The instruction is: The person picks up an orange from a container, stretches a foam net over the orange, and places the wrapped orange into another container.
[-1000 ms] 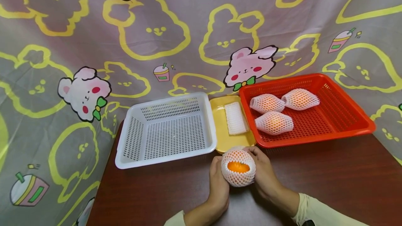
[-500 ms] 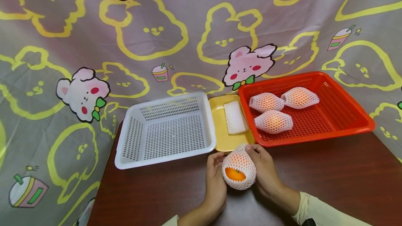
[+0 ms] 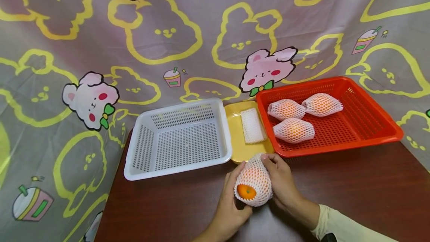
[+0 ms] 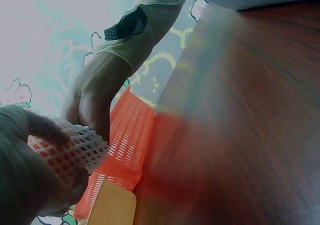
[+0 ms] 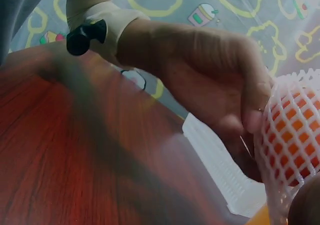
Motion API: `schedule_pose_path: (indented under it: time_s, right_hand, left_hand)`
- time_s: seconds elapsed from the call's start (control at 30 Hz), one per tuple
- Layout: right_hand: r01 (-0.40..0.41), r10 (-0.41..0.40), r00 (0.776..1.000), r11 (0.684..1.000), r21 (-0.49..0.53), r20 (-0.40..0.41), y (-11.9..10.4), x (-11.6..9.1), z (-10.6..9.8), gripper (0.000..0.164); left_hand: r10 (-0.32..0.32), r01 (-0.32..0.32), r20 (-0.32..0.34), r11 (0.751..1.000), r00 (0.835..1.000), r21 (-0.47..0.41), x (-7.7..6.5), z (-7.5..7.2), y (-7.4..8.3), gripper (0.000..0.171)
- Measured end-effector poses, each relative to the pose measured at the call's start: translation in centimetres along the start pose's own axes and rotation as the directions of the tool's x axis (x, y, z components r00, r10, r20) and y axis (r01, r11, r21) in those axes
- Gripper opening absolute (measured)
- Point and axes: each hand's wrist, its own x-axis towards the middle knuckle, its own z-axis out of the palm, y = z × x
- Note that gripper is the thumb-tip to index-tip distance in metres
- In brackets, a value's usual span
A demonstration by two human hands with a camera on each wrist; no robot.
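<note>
An orange [image 3: 246, 191] in a white foam net sleeve [image 3: 256, 174] is between both hands near the table's front. Its skin and small green stem end show through the net's open end, which faces down and left. The left hand [image 3: 230, 208] grips the netted fruit from the left, its thumb near the open end. At the net's far, gathered end, the right hand [image 3: 282, 180] pinches the mesh between thumb and fingers. In the left wrist view, left fingers curl over the net [image 4: 82, 147]. The right wrist view shows the left thumb against the mesh [image 5: 292, 135].
A white perforated basket [image 3: 178, 169] stands at the left with nothing in it. Beside it is a yellow tray [image 3: 235, 148] bearing a flat white foam net [image 3: 252, 126]. The red basket [image 3: 352, 145] at the right holds three netted oranges [image 3: 293, 130]. A patterned cloth hangs behind.
The netted orange has turned so its open end points lower left, showing the stem end. The left hand has shifted its hold lower, with the thumb now visible. The right hand stays at the net's far end.
</note>
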Motion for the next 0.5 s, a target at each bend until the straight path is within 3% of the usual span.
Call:
schedule_pose_path:
  time_s: [0.1,0.2,0.3,0.4,0.47,0.5]
  right_hand:
    - [-0.010,0.010,1.000,1.000,-0.015,0.003,0.1,-0.1,0.1,0.020]
    - [-0.024,0.025,1.000,0.998,-0.057,0.016,0.2,-0.2,0.0,0.017]
    - [-0.009,0.016,0.998,0.993,-0.116,0.061,0.0,-0.5,-0.3,0.024]
    - [0.101,-0.075,0.987,0.978,-0.181,0.145,-0.4,-0.8,-0.8,0.034]
    - [0.225,-0.181,0.955,0.958,-0.178,0.233,-0.9,-1.1,-1.2,0.041]
    - [0.301,-0.247,0.926,0.940,-0.160,0.287,-1.3,-1.2,-1.4,0.044]
  left_hand:
    - [0.070,-0.069,-0.012,0.996,0.997,0.049,0.1,0.1,-0.2,0.102]
    - [0.138,-0.138,-0.035,0.990,0.990,0.004,0.5,0.1,-0.1,0.098]
    - [0.159,-0.160,-0.035,0.987,0.987,-0.030,1.0,-0.2,0.4,0.097]
    - [0.106,-0.108,-0.032,0.992,0.994,-0.064,1.5,-0.7,1.1,0.094]
    - [0.063,-0.066,-0.028,0.991,0.998,-0.117,1.7,-1.1,1.5,0.093]
    - [0.045,-0.049,-0.027,0.986,0.999,-0.159,1.8,-1.2,1.7,0.091]
